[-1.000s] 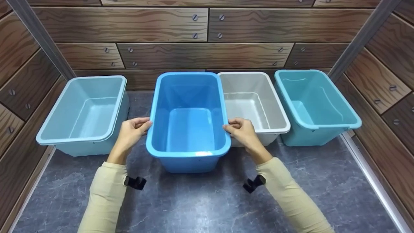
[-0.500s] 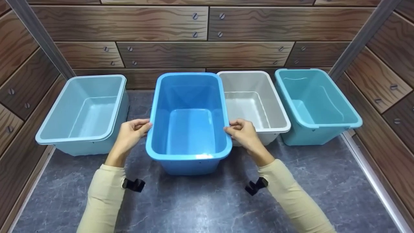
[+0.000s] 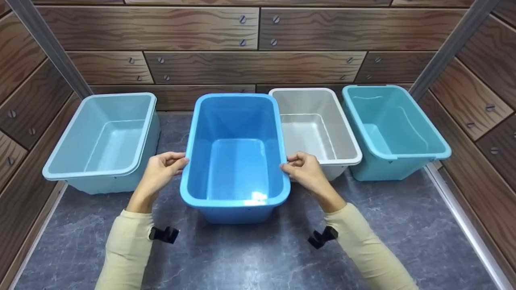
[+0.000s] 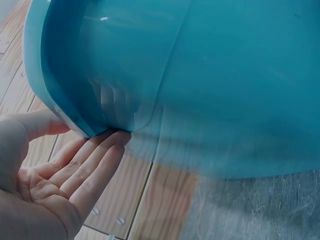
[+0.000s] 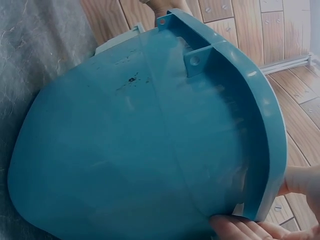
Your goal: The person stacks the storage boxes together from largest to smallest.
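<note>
Between both hands is a deep blue plastic tub, its inside bare, in the middle of the head view. My left hand pinches the left rim, thumb on the outer edge and fingers under the lip. The left wrist view shows those fingers beneath the tub's flange. On the opposite side my right hand pinches the right rim the same way. In the right wrist view the right fingertips reach under the lip, against the tub's outer wall.
A pale blue tub stands at the left. To the right, a grey tub is partly hidden behind the blue one, and a teal tub stands beyond it. Wood-patterned panels enclose the dark marbled surface.
The blue tub has shifted slightly toward me, away from the back panel, with both hands keeping their hold on its rim. The other tubs stay in place.
</note>
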### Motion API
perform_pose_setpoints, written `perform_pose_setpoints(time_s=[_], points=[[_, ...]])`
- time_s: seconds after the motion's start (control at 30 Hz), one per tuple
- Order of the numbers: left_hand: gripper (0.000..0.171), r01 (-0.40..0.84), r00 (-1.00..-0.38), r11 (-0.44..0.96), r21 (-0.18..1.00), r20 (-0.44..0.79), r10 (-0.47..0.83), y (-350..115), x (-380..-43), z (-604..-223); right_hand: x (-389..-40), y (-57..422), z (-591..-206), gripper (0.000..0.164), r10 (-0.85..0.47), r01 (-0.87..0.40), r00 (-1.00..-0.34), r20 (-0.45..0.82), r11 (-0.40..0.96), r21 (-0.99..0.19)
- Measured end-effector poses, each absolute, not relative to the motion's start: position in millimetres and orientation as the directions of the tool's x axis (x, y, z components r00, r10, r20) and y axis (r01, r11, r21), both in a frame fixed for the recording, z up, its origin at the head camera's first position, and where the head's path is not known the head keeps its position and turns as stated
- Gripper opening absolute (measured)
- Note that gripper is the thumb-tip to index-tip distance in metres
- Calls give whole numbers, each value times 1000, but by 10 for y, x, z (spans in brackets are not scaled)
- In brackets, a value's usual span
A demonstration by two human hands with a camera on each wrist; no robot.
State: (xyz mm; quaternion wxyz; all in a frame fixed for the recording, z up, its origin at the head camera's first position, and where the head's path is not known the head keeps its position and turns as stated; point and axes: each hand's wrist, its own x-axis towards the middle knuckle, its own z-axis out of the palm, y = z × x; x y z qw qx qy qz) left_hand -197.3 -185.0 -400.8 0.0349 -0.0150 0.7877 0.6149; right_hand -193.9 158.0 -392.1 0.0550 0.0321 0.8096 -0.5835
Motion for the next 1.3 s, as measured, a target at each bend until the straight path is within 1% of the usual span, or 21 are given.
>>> perform_pose_setpoints(time_s=[0.23,0.47,0.67,0.83,1.03,1.3], points=[[38,-67,-996,253,965,-80,41,-1885,-1963,-3996,-1941,1625,-3919,27,-41,131,-988,-148,280,-951],[40,-64,-996,225,972,-77,51,-1901,-1986,-4014,-1982,1641,-3921,38,-33,122,-990,-136,279,-953],[39,-55,-997,215,975,-65,39,-1886,-2002,-4010,-2017,1634,-3935,44,-50,110,-991,-127,254,-961],[37,-43,-998,216,975,-53,42,-1867,-2016,-4026,-2016,1636,-3938,45,-53,114,-990,-128,212,-971],[37,-38,-997,204,978,-52,61,-1862,-2019,-4020,-2001,1636,-3939,43,-45,133,-988,-145,209,-969],[38,-46,-995,247,968,-67,77,-1900,-1975,-4001,-1975,1649,-3936,44,-70,156,-982,-173,193,-969]])
